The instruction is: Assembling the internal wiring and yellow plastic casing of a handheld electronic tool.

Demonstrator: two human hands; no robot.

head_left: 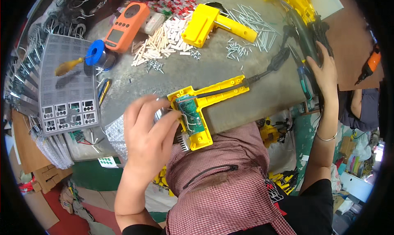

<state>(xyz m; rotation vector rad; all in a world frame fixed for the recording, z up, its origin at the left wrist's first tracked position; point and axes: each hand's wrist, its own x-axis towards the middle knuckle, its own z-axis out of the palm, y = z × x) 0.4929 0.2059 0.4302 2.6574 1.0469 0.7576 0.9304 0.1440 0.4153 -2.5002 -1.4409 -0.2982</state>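
Note:
A yellow plastic half-housing [225,96] with a handle lies open at the table's near edge. A green circuit board [189,114] with thin wires sits inside it, and a black cable runs along the handle. My left hand [147,126] is over the housing's left side, thumb and fingers pinched by the board's wires; what they hold is hidden. A comb-like metal piece [183,142] sticks out at the near left of the housing. At the right, my right hand [327,75] is closed around a dark green electric screwdriver [301,32], its tip pointing away.
Beyond lie a yellow housing [201,26], long screws [256,23], short screws [237,49] and pale strips [162,40]. An orange meter [127,26], a solder spool [98,54] and a label sheet [67,83] are left. Pliers [304,79] lie near my right hand.

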